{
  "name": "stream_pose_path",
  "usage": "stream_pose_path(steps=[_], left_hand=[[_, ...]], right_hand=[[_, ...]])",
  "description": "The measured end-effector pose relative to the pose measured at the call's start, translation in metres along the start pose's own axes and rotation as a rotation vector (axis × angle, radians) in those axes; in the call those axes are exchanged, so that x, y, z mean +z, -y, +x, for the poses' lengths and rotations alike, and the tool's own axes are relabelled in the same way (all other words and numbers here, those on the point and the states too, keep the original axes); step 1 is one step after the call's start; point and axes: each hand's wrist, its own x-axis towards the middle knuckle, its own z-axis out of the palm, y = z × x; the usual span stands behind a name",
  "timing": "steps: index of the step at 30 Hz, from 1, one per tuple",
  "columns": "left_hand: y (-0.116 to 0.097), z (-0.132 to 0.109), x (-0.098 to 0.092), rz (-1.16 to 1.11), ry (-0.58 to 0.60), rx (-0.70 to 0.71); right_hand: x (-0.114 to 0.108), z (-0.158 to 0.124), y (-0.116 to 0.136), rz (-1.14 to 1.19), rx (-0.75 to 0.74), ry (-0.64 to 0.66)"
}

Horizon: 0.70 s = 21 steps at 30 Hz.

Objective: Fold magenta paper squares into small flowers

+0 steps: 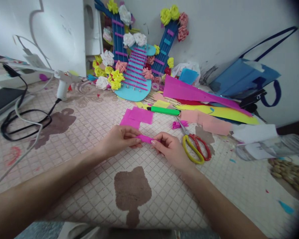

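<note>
Between my two hands a narrow magenta paper strip [145,138] is held level, just above the patterned tablecloth. My left hand [121,139] pinches its left end between thumb and fingers. At the other end, my right hand [167,145] grips the strip the same way. Behind the hands lie flat magenta paper pieces [141,115], partly overlapping. Beyond my right hand is a small crumpled magenta paper bundle [179,124]. Scissors [193,146] with yellow and red handles rest to the right of that hand.
A green marker-like stick [164,110] lies past the paper pieces. Colored paper sheets [204,96] spread at the back right. Paper-flower-decorated guitar shapes [137,73] lean at the wall. A white glue gun [62,87] with black cable stands left; a blue bag [244,74] sits right.
</note>
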Motion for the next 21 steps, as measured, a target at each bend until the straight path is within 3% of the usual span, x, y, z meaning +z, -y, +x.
stream_pose_path(steps=[4,7,13,21], left_hand=[[0.001,0.001,-0.007,-0.089,0.092,-0.089],[0.002,0.003,-0.01,-0.082,0.205,-0.044],[0.002,0.004,0.005,0.229,0.038,0.199],[-0.002,0.002,0.009,0.264,0.043,0.164]], right_hand=[[-0.002,0.0,0.001,0.01,0.009,0.001],[-0.002,-0.001,0.002,0.0,0.012,0.007],[0.002,-0.002,0.003,-0.016,-0.023,0.028],[0.005,-0.004,0.002,-0.063,-0.078,0.064]])
